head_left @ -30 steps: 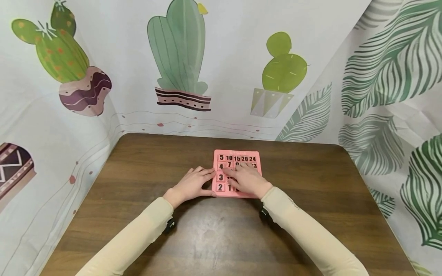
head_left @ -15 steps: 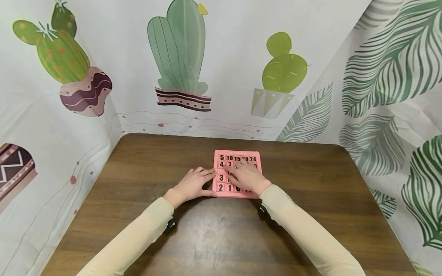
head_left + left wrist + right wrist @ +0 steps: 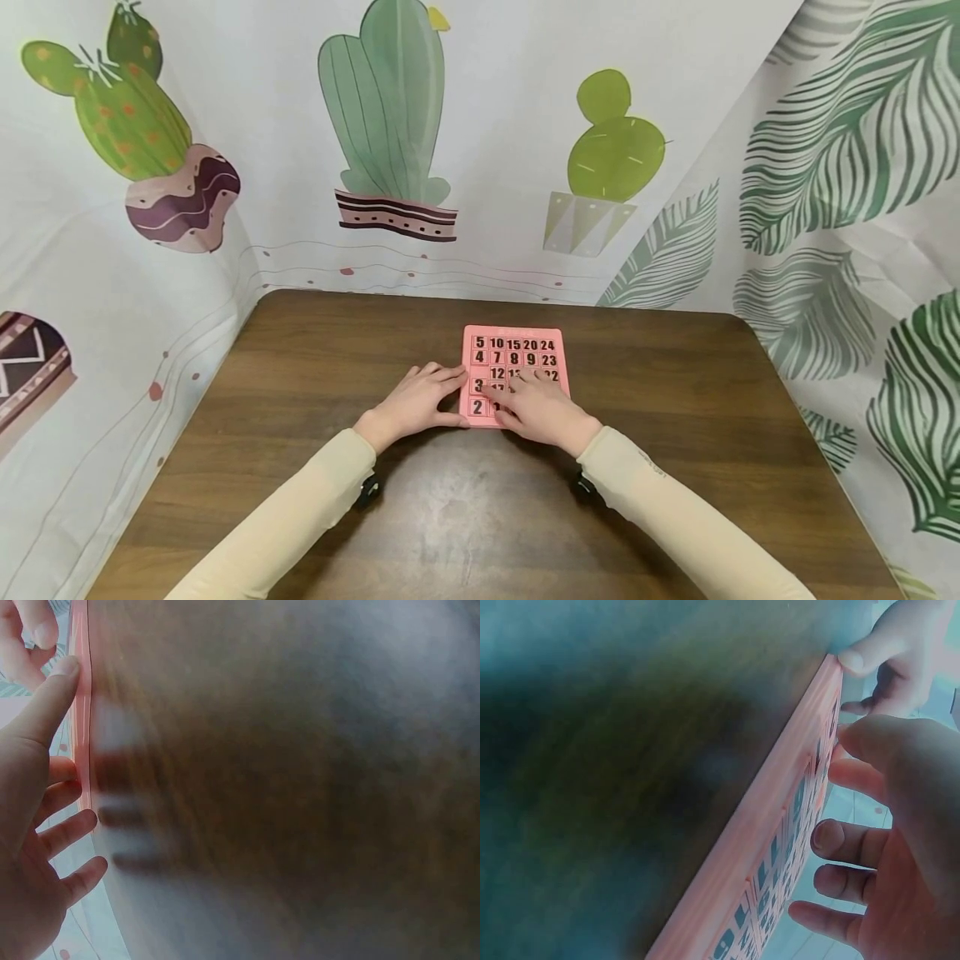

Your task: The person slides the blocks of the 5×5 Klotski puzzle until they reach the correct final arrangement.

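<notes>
A pink sliding number puzzle lies flat on the table, its numbered tiles in rows. My left hand rests against its left side, thumb at the near left corner. In the left wrist view the thumb touches the pink edge. My right hand is over the puzzle's near right part, fingers extended and slightly bent, index fingertip by the 3 tile. A gap shows in the left column between that and the 4 tile. Several tiles under the right hand are hidden.
The brown wooden table spreads around the puzzle. Behind it hangs a white cloth printed with cacti and leaves. A dark wrist device shows under the left sleeve.
The 4 tile has slid slightly away from me, and a gap now shows below it. My right hand has moved nearer to me, uncovering upper tiles. The left hand stays put.
</notes>
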`<state>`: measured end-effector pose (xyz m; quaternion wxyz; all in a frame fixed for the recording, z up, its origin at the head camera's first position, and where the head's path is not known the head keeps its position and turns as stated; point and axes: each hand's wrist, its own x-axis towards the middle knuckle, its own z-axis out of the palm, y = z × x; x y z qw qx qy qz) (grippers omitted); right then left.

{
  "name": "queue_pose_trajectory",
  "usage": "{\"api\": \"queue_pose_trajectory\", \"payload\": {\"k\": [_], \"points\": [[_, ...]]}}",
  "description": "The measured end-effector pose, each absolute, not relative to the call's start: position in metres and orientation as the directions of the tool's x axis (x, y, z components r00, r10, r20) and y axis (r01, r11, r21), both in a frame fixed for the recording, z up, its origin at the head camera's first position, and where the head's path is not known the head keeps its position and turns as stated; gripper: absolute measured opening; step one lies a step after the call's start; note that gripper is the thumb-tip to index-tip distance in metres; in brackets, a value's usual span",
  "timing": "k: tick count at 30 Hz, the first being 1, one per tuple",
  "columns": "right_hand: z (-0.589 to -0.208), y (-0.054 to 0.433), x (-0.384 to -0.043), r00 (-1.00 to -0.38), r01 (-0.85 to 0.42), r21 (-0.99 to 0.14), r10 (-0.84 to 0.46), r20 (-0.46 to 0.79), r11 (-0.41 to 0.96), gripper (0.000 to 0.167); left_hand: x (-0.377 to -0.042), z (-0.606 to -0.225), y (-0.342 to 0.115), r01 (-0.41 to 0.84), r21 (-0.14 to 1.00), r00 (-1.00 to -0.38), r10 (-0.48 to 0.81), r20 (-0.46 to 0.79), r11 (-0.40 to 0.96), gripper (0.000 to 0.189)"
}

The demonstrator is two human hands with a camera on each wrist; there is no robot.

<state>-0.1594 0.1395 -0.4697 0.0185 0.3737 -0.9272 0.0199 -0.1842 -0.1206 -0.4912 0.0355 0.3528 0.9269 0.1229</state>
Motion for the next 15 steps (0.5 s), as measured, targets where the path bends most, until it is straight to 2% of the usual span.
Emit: {"api": "queue_pose_trajectory", "payload": {"k": [7,15], "points": [[-0.4713,0.1408,-0.1523,-0.702,-0.710,-0.009,-0.706,0.091,0.704,0.043,-0.1856,-0.4933,-0.1216,0.645,0.251,-0.748,0.663,0.015,0.722,0.086],[-0.4733,0.1409,-0.1587,-0.723,-0.689,-0.006,-0.687,0.069,0.724,0.044,-0.1849,-0.4929,-0.1207,0.648,0.251,-0.746,0.665,0.021,0.719,0.085]]}}
